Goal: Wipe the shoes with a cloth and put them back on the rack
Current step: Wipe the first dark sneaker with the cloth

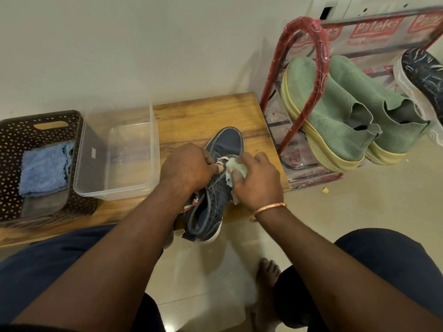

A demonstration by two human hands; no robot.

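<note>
A dark blue high-top shoe (226, 142) lies on the low wooden table (203, 113), toe pointing away, heel over the front edge. My left hand (185, 167) grips it at the laces and tongue. My right hand (257, 177) holds a pale green cloth (236, 165) bunched against the shoe's right side. The red shoe rack (318, 49) stands on the floor to the right, still in printed plastic wrap. Two green slip-on shoes (328, 111) with yellow soles lean on it, and a dark shoe with a white sole (422, 75) sits at the far right.
A clear plastic tub (117, 190) sits on the table left of the shoe. Beyond it stands a dark brown perforated basket (14, 140) holding a folded blue cloth (45, 168). A wall runs behind the table. My knees and a bare foot (267, 271) are on the tiled floor below.
</note>
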